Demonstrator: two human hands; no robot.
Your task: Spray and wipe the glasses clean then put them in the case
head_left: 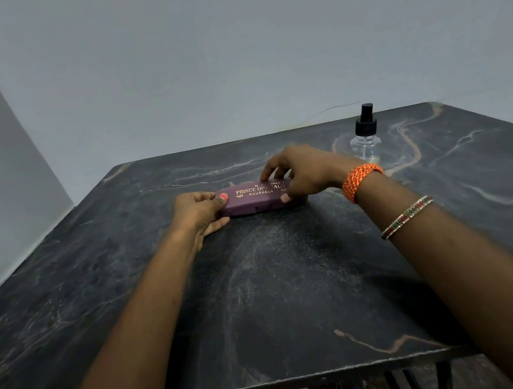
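Both hands clamp a closed purple case [260, 195] mid-table [264, 294]: left hand [199, 211] should steady its end while right hand [300, 172] lifts the lid; spray bottle [366, 140] waits at the far right corner.

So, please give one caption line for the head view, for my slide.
Both hands, left and right, hold a closed purple glasses case on a dark marble table; spray bottle behind.

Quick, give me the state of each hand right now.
Left hand: closed on the left end of the purple glasses case.
Right hand: fingers gripping the case's right end, thumb at its front edge.
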